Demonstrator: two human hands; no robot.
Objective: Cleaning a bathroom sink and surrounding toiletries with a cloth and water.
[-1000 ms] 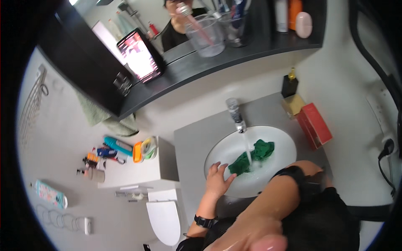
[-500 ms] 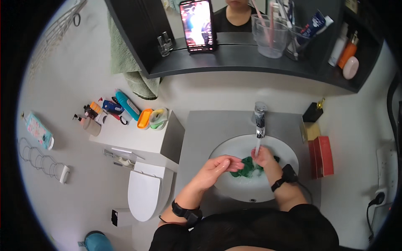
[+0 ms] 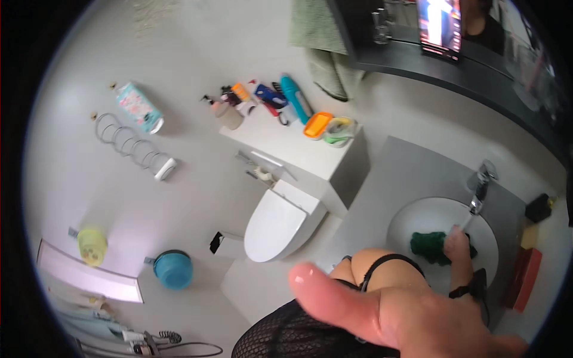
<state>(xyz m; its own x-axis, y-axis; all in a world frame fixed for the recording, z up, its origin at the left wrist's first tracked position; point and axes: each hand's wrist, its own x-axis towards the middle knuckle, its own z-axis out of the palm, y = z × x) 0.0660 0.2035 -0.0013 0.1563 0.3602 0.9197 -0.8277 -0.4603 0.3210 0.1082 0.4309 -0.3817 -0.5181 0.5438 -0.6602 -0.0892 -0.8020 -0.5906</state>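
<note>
A wet, crumpled green cloth (image 3: 431, 246) lies in the white oval sink (image 3: 406, 216) below the chrome tap (image 3: 481, 186), which runs a stream of water. Over the cloth's right part my right hand (image 3: 456, 243) is under the stream, its fingers loosely bent and no object visibly gripped; the finger detail is small. My left hand (image 3: 412, 319) is raised large and close in front of the view, wet, with its thumb stretched out to the left. Its other fingers are partly cut off at the lower right. Both wrists wear black straps.
A white cabinet (image 3: 298, 146) carries bottles and an orange-lidded box. Beside it stands a white toilet (image 3: 277, 224). A phone (image 3: 440, 27) with a lit screen leans on the dark shelf (image 3: 406, 56). A red box (image 3: 523, 280) stands right of the sink. A blue basin (image 3: 173, 271) hangs at left.
My left hand has risen from above the sink to close before the view. The view has swung left, so the sink appears farther right. My right hand stays under the water.
</note>
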